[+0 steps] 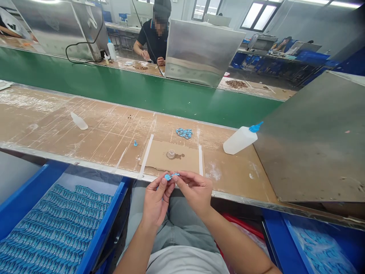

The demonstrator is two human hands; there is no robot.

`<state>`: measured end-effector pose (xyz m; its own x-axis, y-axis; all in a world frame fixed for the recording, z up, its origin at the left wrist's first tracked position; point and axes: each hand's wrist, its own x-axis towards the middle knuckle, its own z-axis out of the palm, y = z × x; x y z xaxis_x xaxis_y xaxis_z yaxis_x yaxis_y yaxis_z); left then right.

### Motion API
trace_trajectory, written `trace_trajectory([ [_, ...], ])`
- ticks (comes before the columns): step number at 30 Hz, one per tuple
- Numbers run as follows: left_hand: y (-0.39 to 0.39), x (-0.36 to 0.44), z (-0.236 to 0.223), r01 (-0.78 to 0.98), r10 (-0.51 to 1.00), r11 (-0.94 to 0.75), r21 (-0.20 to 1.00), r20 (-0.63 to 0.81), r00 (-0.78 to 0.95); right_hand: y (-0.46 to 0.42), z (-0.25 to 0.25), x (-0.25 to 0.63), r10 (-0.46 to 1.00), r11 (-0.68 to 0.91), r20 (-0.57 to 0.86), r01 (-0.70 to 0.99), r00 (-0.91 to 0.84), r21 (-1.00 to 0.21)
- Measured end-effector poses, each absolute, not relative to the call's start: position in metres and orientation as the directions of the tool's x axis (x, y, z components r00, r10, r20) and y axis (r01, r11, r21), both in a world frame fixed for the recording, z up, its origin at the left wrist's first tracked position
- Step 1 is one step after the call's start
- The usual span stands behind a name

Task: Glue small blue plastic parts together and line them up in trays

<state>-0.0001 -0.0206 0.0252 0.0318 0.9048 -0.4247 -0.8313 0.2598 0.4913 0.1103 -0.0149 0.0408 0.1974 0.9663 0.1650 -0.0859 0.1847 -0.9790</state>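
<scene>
My left hand (156,201) pinches a small blue piece (167,177) between thumb and fingers, just in front of the bench edge. Close against it, my right hand (196,190) pinches a thin blue part (175,174) that meets or nearly meets the first; whether they are joined I cannot tell. Behind both hands lies a cardboard sheet (159,152) taped at its sides. On it stands a small round cap-like cup (171,153) with dark wet spots beside it. Farther back is a pile of small blue parts (184,133), and a single blue piece (135,143) stands left of the cardboard.
A white bottle with a blue nozzle (239,140) leans at right, near a metal box (316,140). Another small bottle (79,121) lies at left. A blue tray of blue parts (57,224) is at lower left, another blue bin (273,236) at lower right. A person works across the green belt (128,85).
</scene>
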Motion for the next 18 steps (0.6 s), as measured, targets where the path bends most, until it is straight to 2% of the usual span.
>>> trace_trajectory([
  [8, -0.0271, -0.0007, 0.0251, -0.817, 0.921, 0.237, 0.525, -0.389, 0.017, -0.0195, 0.0403, 0.1082, 0.948, 0.243, 0.24, 0.011, 0.209, -0.97],
  [18, -0.0281, -0.0019, 0.0264, -0.816, 0.925, 0.205, 0.54, -0.38, -0.019, -0.0204, 0.0429, 0.1044, 0.945, 0.268, 0.273, 0.054, 0.178, -0.962],
])
